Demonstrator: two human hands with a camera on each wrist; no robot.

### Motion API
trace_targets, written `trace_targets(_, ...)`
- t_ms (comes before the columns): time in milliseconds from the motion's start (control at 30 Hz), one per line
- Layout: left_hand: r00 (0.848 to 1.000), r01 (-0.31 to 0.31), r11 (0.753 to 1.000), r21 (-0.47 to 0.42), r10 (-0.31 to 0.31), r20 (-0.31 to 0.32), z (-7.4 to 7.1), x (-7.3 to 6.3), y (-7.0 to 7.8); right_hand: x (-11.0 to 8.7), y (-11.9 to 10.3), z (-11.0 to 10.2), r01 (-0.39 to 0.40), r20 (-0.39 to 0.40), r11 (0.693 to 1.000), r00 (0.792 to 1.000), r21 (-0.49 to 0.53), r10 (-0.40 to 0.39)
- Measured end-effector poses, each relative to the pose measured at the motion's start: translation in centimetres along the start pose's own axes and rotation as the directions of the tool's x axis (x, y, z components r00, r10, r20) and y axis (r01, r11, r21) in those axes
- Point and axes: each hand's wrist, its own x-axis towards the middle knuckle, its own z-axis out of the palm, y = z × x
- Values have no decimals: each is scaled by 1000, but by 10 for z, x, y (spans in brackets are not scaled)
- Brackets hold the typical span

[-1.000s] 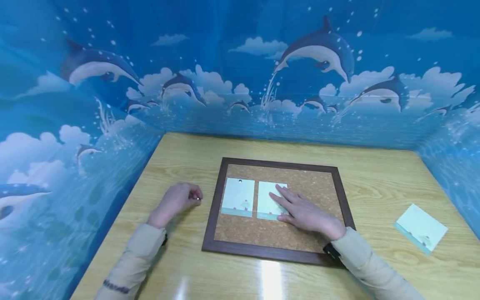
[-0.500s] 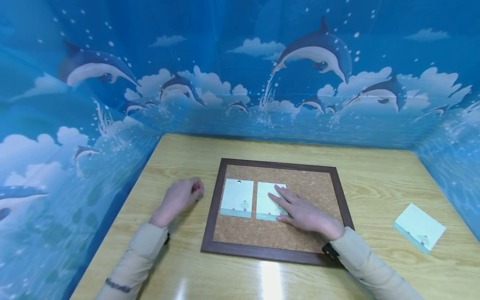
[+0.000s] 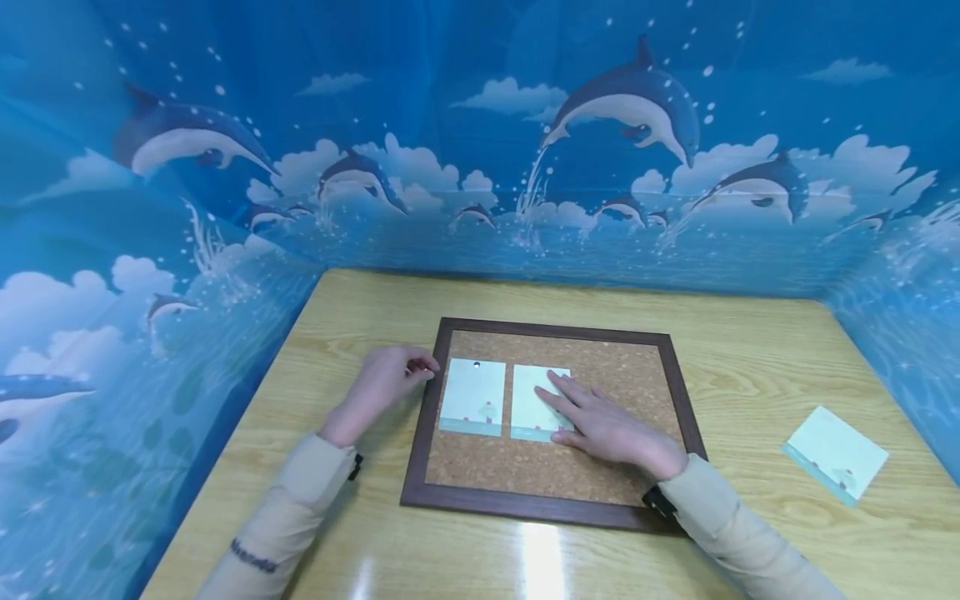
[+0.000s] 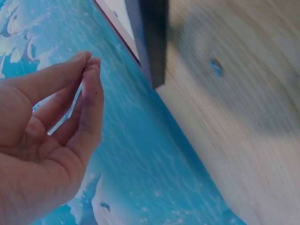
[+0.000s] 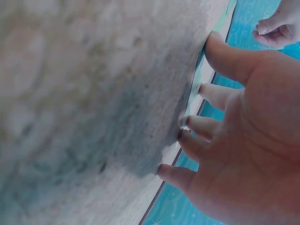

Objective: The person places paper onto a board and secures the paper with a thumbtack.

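My left hand (image 3: 390,375) is at the left edge of the framed corkboard (image 3: 555,492), thumb and fingertips pinched together. A tiny bright and reddish speck shows at the fingertips, seemingly a push pin; in the left wrist view the fingers hide most of it. My right hand (image 3: 611,425) lies with spread fingers on the second pale note card (image 3: 529,404), covering its right part. In the right wrist view, the right fingers (image 5: 218,96) touch card and cork. Left of it lies another card (image 3: 472,396), with a dark, shiny pin (image 3: 477,364) at its top.
A third card (image 3: 836,454) lies askew on the wooden table (image 3: 757,358), right of the board. A small blue object (image 4: 216,67), perhaps another pin, rests on the table in the left wrist view. A dolphin-printed blue curtain (image 3: 420,233) surrounds the back and sides.
The left hand has lifted from the table left of the board and moved right and away from me to the frame's edge. The right hand stays on the second card.
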Motion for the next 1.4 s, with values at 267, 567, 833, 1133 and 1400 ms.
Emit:
trace_targets(267,999,-2,999,-46,0,-43,10,16,22,0,0,0,-5,-2,1000,1000,0,5)
trace_targets(567,1000,12,990,-142,-10,12,18,44,51,0,1,1,-2,-2,1000,1000,-12,2)
trace_targets(833,994,69,948,-311,-39,101,36,70,70,-1,0,-1,-12,2,1000,1000,2,12)
trace_targets(1133,964,191,907,-375,-100,248,65,91,80,1,-1,-1,-15,6,1000,1000,-4,15)
trace_targets(1400,933,279,866,-415,-142,331,84,104,77,2,-1,-1,-20,10,1000,1000,-14,20)
